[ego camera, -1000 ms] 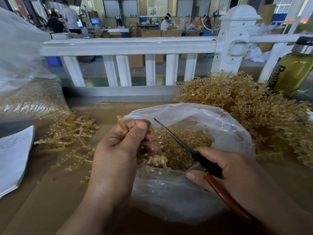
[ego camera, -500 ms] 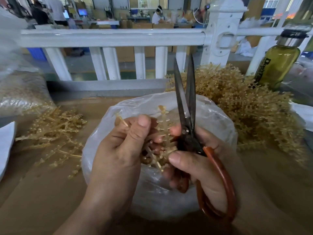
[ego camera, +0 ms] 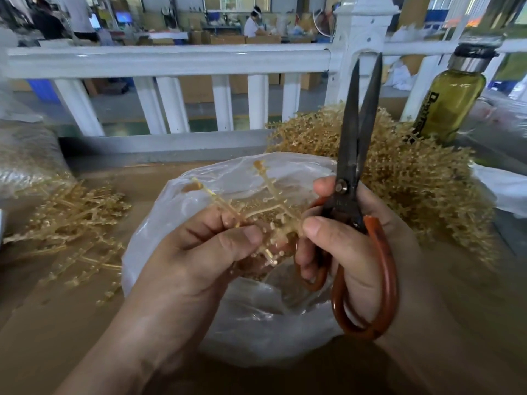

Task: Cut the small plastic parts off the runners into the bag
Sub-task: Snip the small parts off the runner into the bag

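Scissors [ego camera: 351, 166] upright, gripped by right hand [ego camera: 356, 260]; left hand [ego camera: 182, 266] pinches runner [ego camera: 272, 192]; bottle [ego camera: 453, 104] lettering starts "D", rest blurred.

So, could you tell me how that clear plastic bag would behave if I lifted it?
Probably floppy: the bag is thin, wrinkled film slumped on the table. The film itself looks light, being see-through. Its glossy sheen suggests it might slip in the fingers.

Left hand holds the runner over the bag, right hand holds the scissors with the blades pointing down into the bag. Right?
Not quite. The head view shows the scissors in the right hand pointing up, away from the bag. The left hand does hold the runner over it.
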A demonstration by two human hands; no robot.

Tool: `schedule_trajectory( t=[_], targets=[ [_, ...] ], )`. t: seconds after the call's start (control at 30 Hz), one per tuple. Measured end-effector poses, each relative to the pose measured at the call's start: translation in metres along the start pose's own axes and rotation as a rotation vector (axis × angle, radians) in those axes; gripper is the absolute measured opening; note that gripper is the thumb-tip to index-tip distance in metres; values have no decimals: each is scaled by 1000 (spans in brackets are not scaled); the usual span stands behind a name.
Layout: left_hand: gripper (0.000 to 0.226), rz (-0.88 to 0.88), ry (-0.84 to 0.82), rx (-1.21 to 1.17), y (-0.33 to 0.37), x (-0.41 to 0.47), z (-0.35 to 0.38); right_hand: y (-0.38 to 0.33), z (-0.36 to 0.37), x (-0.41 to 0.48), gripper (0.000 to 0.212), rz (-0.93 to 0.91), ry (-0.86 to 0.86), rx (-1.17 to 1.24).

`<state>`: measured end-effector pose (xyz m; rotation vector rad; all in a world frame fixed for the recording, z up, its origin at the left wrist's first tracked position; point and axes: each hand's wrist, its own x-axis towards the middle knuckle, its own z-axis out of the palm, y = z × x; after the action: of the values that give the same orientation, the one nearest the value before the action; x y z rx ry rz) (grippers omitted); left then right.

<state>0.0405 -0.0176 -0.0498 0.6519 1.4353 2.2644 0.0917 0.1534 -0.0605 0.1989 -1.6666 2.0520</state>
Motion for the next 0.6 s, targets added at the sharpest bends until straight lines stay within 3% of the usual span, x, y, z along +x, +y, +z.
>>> schedule_trajectory(
  t=[0.1, 0.4, 0.6],
  targets=[
    [4, -6, -8, 26, 0, -1, -1, 2, -4, 2, 32, -17, 44, 5],
    [34, -115, -9, -11, 0, 1, -6, 6, -8, 5, 32, -14, 75, 0],
    [36, -102, 0, -10, 1, 1, -8, 4, -8, 6, 31, 6, 66, 118]
  ],
)
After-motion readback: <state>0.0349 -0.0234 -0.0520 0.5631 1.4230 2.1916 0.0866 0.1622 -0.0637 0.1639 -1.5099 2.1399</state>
